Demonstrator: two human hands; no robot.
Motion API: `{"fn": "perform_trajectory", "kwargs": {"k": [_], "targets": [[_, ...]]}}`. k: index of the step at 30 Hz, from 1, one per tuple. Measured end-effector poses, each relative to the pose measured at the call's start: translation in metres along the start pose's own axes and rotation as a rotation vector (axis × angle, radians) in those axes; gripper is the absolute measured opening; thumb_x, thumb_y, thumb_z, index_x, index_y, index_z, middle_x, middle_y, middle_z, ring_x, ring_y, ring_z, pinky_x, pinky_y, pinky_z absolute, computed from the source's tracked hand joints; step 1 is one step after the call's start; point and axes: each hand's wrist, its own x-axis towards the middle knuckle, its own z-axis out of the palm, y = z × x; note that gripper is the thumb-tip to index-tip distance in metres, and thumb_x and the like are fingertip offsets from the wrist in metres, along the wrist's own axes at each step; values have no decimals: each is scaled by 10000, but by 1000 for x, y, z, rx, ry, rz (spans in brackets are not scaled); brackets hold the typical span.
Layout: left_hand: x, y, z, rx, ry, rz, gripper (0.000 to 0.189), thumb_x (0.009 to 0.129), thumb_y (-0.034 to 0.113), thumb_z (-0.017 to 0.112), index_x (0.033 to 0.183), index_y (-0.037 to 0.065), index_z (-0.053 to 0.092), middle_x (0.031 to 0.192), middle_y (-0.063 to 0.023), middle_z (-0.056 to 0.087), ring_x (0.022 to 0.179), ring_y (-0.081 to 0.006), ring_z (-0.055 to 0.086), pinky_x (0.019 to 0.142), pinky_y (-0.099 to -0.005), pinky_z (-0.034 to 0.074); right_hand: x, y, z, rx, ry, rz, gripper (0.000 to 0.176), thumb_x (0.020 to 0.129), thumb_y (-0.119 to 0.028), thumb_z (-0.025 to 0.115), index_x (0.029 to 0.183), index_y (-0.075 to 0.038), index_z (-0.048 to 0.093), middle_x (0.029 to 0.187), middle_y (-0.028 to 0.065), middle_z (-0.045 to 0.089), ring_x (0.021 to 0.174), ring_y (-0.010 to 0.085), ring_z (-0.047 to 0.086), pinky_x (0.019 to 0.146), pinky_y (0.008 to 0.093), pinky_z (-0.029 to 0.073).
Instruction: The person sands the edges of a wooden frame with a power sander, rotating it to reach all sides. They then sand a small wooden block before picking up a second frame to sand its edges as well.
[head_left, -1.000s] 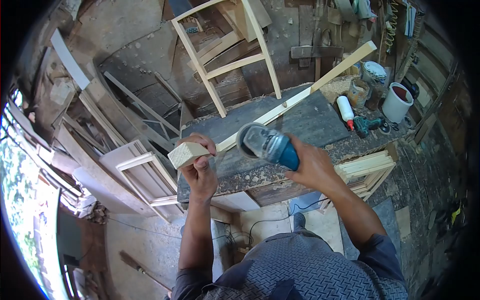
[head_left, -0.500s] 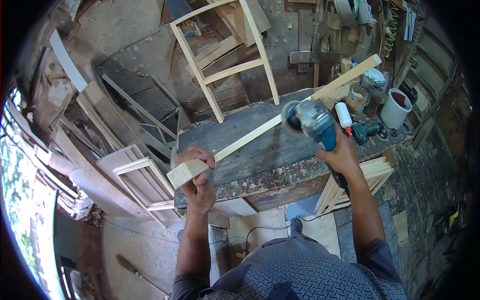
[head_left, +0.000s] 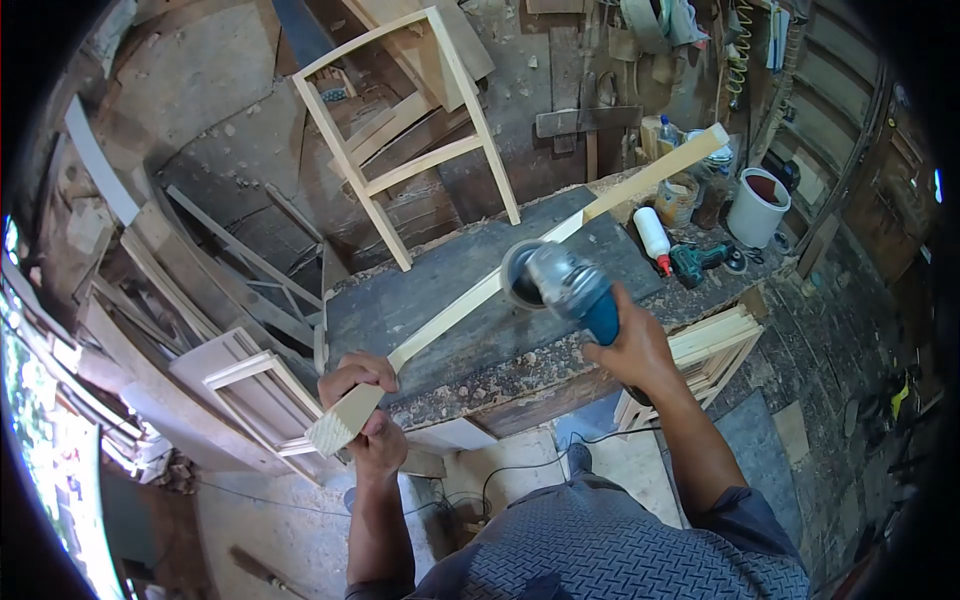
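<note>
My left hand (head_left: 362, 415) is wrapped round the near end of a long pale wooden strip (head_left: 450, 322), which slants up and right across the dark workbench (head_left: 385, 295). In my right hand (head_left: 640, 350) is a blue and silver angle grinder (head_left: 575, 285). Its round disc is beside the middle of the strip; whether they touch I cannot tell. The far end of the strip lies near the jars at the back right of the bench.
A wooden frame (head_left: 365, 185) leans at the bench's back edge. On the right stand a white bottle (head_left: 652, 235), a green drill (head_left: 700, 258) and a white bucket (head_left: 757, 208). More frames (head_left: 705, 350) lean below the bench's front. A cord runs over the floor.
The grinder has moved left along the strip, towards my left hand. My left hand and the near end of the strip are lower in view. The whole view has shifted somewhat.
</note>
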Motion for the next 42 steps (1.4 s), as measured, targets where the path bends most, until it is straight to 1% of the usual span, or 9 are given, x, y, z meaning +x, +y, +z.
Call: {"fn": "perform_trajectory", "kwargs": {"k": [7, 10, 16, 23, 25, 27, 31, 36, 42], "targets": [[-1, 2, 2, 34, -22, 27, 624, 931, 655, 489, 1068, 49, 436, 786, -88, 485, 685, -168, 476, 626, -303, 425, 24, 36, -2, 60, 184, 5, 923, 630, -308, 799, 1400, 29, 419, 1005, 297, 680, 963, 471, 663, 855, 481, 519], [-3, 2, 3, 34, -16, 27, 630, 925, 661, 493, 1067, 49, 438, 787, -87, 488, 684, -168, 476, 621, -301, 423, 30, 36, -7, 66, 167, 74, 934, 624, -303, 804, 1397, 53, 419, 1068, 307, 667, 1020, 459, 653, 888, 473, 509], [-3, 3, 5, -10, -12, 50, 637, 913, 659, 514, 1066, 43, 452, 785, -91, 495, 681, -171, 483, 612, -303, 424, 34, 50, -1, 25, 256, -19, 1008, 609, -289, 832, 1427, 90, 383, 1144, 316, 646, 1083, 437, 641, 928, 450, 501], [-3, 5, 5, 21, -7, 19, 645, 908, 661, 521, 1058, 36, 462, 781, -92, 497, 682, -173, 488, 607, -297, 427, 14, 51, 9, 96, 163, 3, 1013, 613, -286, 830, 1425, 111, 371, 1099, 310, 659, 1043, 424, 663, 909, 437, 513], [-5, 2, 4, 24, -8, 6, 648, 907, 660, 522, 1061, 33, 461, 787, -94, 497, 684, -177, 491, 617, -304, 429, 1, 32, 11, 83, 140, -8, 963, 619, -275, 820, 1408, 81, 396, 1036, 305, 670, 981, 443, 673, 851, 453, 530], [-9, -5, 2, -98, 31, 20, 563, 901, 531, 680, 1082, 30, 500, 802, -108, 560, 710, -190, 534, 635, -319, 434, -10, 21, 16, 82, 88, -32, 923, 631, -271, 808, 1400, 50, 411, 1008, 300, 672, 954, 453, 672, 825, 467, 533], [-9, -5, -1, -84, 6, 34, 494, 908, 463, 686, 1088, 39, 507, 792, -100, 559, 712, -179, 531, 626, -304, 423, -29, -13, 25, 20, -58, -58, 844, 666, -277, 779, 1394, -30, 431, 971, 288, 674, 915, 480, 660, 783, 504, 529], [-10, -2, -1, -36, 2, 51, 445, 925, 435, 669, 1076, 45, 516, 789, -89, 564, 696, -167, 522, 616, -297, 416, -39, -49, 38, -64, -209, -293, 940, 686, -282, 784, 1494, -83, 347, 1095, 260, 662, 969, 437, 666, 846, 507, 534], [-6, -8, -4, -50, 0, 71, 424, 930, 422, 661, 1060, 44, 520, 793, -85, 566, 699, -159, 519, 606, -290, 409, -30, -52, 26, -142, -244, -251, 962, 665, -277, 799, 1495, -86, 351, 1046, 262, 671, 951, 439, 668, 827, 502, 534]]}}
